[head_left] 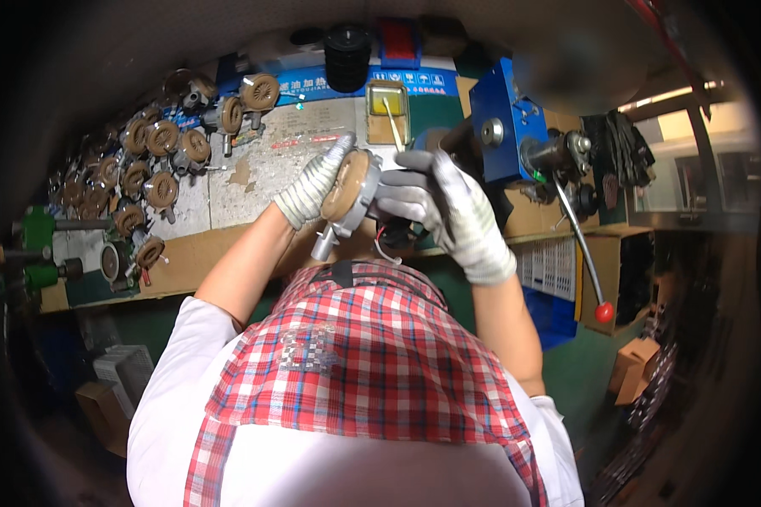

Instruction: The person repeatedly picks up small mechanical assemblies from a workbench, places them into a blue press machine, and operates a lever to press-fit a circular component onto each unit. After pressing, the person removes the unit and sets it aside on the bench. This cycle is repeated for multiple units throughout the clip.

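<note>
My left hand [314,186], in a white striped work glove, is closed around the edge of a small blower unit [347,188]. The unit has a brown round fan wheel facing left, a grey metal housing and a short pipe stub pointing down. My right hand [463,207], in a matching glove with dark-coated fingers, is at the housing's right side. Its fingers are apart, and the lower ones reach to the housing. Below the housing hangs a wire [386,248] with a pale end. Part of the unit's back is hidden by my right fingers.
Several similar blower units [161,138] crowd the bench's left side. Beyond my hands stands a tray of yellow stuff [387,106] with a stick in it. A black ribbed container [347,59] stands behind. To the right is a blue hand press [503,127] with a red-knobbed lever [581,245].
</note>
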Demonstrator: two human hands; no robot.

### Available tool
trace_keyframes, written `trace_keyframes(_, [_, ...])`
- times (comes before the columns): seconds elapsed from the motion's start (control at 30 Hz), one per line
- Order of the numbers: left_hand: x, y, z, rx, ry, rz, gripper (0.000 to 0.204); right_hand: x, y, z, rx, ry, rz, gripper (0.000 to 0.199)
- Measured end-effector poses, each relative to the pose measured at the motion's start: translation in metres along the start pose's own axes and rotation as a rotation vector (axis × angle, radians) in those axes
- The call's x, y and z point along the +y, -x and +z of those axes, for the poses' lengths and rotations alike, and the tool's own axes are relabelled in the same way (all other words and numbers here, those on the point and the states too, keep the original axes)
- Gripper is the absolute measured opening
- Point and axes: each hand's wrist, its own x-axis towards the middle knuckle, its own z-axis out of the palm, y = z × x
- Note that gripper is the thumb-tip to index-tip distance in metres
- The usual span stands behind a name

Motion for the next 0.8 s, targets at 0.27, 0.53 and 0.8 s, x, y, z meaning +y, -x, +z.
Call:
trace_keyframes(0.27, [0.002, 0.011, 0.036, -0.033, -0.126, 0.089, 0.043, 0.039, 0.046, -0.082, 0.312, 0.869, -0.336, 0.044])
trace_keyframes(0.53, [-0.092, -0.047, 0.057, -0.288, 0.431, -0.176, 0.037, 0.093, 0.11, -0.119, 0.216, -0.027, -0.045, 0.107])
trace_keyframes(0.8, [-0.181, -0.073, 0.078, -0.112, -0.379, -0.425, 0.044, 0.049, 0.17, -0.235, 0.829, 0.189, -0.012, 0.063])
